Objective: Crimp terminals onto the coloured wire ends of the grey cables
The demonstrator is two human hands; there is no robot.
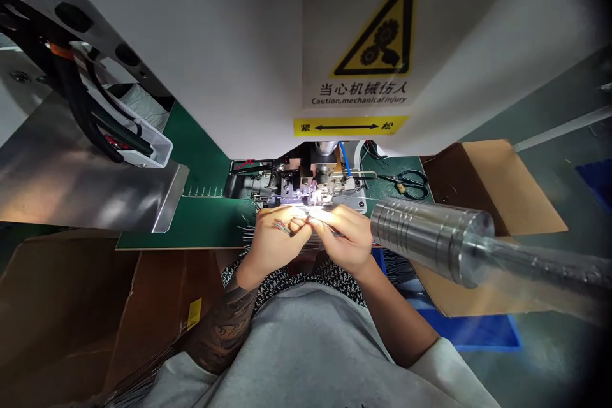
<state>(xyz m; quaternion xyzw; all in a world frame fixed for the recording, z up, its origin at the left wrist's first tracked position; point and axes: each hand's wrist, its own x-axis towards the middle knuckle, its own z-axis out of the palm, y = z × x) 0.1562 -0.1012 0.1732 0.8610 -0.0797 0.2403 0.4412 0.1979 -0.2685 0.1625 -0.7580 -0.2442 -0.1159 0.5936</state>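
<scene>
A smooth white machine housing [248, 38] overhangs a green worktop [203, 220], with open room along its front edge toward the left. A ribbed metal cylinder [430, 239] crosses the front-right corner; mid-front, before metal tooling [306, 182], the left hand [276, 241] forms a fist and the right hand [348, 239] bunches close, its grip too obscured to tell. Black-handled scissors [412, 189] lie near the right edge; thin wires [282, 225], held in the left fist, poke out at the front.
</scene>
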